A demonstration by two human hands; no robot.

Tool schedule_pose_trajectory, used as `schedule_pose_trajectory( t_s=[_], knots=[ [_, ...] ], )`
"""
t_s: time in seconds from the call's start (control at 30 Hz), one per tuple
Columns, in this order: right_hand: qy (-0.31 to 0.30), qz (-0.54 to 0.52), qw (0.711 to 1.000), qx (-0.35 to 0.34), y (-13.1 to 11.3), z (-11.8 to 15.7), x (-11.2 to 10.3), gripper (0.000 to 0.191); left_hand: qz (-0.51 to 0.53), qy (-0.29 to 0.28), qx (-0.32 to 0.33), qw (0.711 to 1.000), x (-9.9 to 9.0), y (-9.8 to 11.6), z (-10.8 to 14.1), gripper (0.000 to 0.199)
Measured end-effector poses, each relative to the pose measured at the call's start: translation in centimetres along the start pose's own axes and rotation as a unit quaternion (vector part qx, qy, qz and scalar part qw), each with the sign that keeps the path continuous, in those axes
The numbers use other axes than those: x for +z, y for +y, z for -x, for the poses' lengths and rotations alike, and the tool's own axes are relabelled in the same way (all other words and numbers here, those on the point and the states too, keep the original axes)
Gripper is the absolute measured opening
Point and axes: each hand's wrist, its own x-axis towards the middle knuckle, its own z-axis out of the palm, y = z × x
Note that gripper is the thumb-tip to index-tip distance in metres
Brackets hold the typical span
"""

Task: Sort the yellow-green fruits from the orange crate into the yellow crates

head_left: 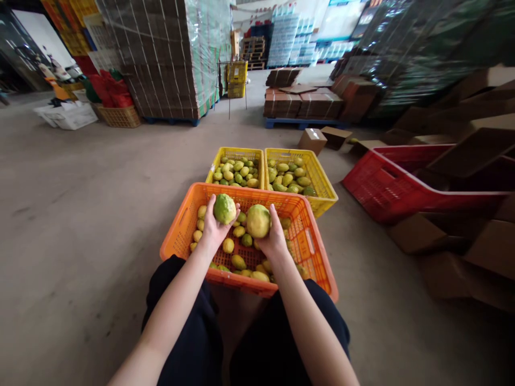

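Note:
Over the orange crate, my left hand is closed around a bumpy lemon, mostly green with a yellowish lower side. A paler yellow-green lemon rests in my right hand, the thumb along its right side. The two fruits are held up side by side, a small gap between them. Below them, several yellow and green lemons lie in the crate, partly hidden by my hands and forearms. The crate stands in front of my knees.
Two yellow crates of similar fruit adjoin the far side of the orange one. To the right are a red crate and cardboard boxes. Farther off stand a wrapped pallet stack and flattened cartons on a blue pallet.

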Motion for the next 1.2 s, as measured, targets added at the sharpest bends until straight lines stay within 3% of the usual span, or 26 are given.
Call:
schedule_pose_trajectory(
  t_s=[0.17, 0.4, 0.7, 0.93, 1.2],
  knots=[
    [-0.03, 0.008, 0.999, -0.008, -0.3, 0.3, -0.1, 0.012, 0.034, -0.002, 0.0, 0.999, -0.2, 0.3, 0.0, 0.027],
    [-0.067, 0.01, 0.998, -0.006, -0.3, 0.3, -0.1, 0.019, 0.008, -0.063, -0.005, 0.998, -0.3, 0.2, -0.2, 0.038],
    [0.014, 0.018, 1.0, -0.012, -0.4, 0.3, 0.4, 0.022, 0.011, -0.11, -0.017, 0.994, -0.4, 0.0, -0.4, 0.036],
    [0.026, 0.03, 0.999, 0.001, 0.2, -0.6, -0.3, 0.024, 0.025, -0.077, 0.012, 0.997, -0.2, 0.1, 0.1, 0.03],
    [-0.04, 0.033, 0.999, 0.001, -0.3, 0.4, 0.0, 0.012, 0.038, -0.048, 0.007, 0.998, 0.2, 0.0, 0.4, 0.03]
  ],
)
